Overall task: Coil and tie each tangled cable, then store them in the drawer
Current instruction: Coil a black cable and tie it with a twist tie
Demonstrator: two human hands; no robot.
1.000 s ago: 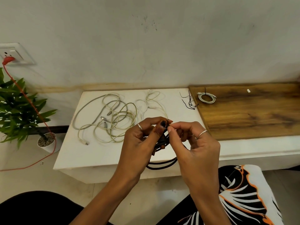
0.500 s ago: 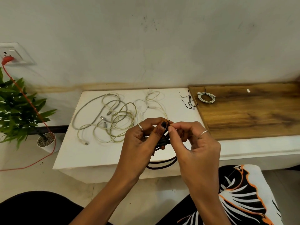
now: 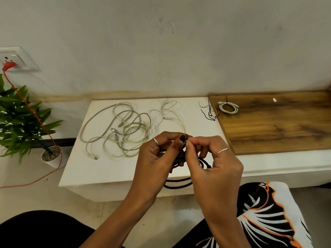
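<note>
Black cable [image 3: 179,184], gathered into a coil, hangs between the two hands in front of the near edge of the white surface [image 3: 114,169], at about 6 o'clock of the scene. Its lower loops droop below the hands; the upper part is hidden between the palms. The left hand [image 3: 157,158] curls its fingers round the top of the coil, thumb pressed against it. The right hand [image 3: 213,163] pinches something thin at the top of the bundle, thumb and forefinger tips meeting the left thumb; what it pinches is too small to tell. A ring shows on each hand.

On the white surface, toward 10 o'clock of the hands, lies a tangled heap of pale cables [image 3: 123,129], loose and overlapping. Toward 1 o'clock, thin black ties [image 3: 208,111] lie near the seam with the wooden surface [image 3: 279,126]. Just beyond them, on the wood, rests a white cable [image 3: 228,108], coiled and bound.

At far 9 o'clock a potted plant [image 3: 23,122] stands on the floor, an orange cord [image 3: 43,126] running past it from a wall socket [image 3: 16,59].
</note>
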